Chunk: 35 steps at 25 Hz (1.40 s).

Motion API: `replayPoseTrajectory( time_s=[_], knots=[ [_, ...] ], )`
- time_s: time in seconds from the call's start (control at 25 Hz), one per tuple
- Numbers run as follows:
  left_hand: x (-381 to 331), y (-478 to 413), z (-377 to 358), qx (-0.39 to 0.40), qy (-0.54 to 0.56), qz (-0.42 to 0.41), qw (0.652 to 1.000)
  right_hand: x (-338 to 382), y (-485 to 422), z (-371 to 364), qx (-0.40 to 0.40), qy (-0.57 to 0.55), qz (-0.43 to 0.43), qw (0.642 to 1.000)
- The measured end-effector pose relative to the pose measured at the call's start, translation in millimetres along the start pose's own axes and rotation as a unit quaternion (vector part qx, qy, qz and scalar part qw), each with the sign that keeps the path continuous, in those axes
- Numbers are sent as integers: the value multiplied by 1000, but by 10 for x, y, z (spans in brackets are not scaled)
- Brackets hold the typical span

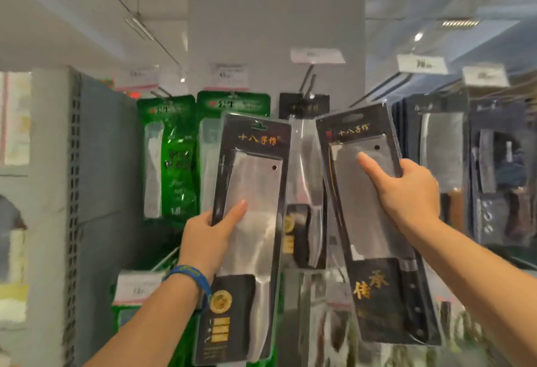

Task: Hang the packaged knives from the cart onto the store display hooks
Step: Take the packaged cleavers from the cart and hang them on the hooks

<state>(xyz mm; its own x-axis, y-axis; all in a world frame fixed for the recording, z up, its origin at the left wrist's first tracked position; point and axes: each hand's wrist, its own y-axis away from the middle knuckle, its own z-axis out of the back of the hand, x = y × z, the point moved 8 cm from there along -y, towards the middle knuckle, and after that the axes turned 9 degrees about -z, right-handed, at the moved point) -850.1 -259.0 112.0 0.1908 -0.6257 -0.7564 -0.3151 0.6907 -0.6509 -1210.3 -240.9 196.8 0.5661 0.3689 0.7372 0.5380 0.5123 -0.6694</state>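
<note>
Left hand (207, 240) grips left knife pack (252, 180) by its left edge, thumb laid across the front. Right hand (409, 192) grips right knife pack (374, 250) by its right edge, thumb likewise. Both packs raised, tilted, tops flanking display hook (307, 81).

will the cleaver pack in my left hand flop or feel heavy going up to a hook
Probably stiff: the cleaver pack looks flat though the left hand grips just one edge. Likely heavy for its size, given the broad steel blade. Its glossy plastic front may be slippery.
</note>
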Motion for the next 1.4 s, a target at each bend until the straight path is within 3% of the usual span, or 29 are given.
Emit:
replayPoseTrajectory(
  time_s=[0.28, 0.56, 0.96, 1.12, 1.4],
  knots=[
    [-252, -568, -512, -66, -14, -48, 997, 608, -977, 176, -58, -2, 111, 992],
    [-514, -747, -912, -52, 21, -112, 992, 1004, -1155, 211, -63, -40, 152, 986],
    [-427, -757, -959, -23, -22, -94, 995, 1127, -1118, 218, -73, -19, 148, 986],
    [-130, -686, -999, -2, -76, -38, 996, 1064, -1146, 251, -60, -12, 134, 989],
    [-492, -828, -957, -36, -78, -132, 987, 1112, -1198, 294, -77, -3, 147, 986]
  ],
)
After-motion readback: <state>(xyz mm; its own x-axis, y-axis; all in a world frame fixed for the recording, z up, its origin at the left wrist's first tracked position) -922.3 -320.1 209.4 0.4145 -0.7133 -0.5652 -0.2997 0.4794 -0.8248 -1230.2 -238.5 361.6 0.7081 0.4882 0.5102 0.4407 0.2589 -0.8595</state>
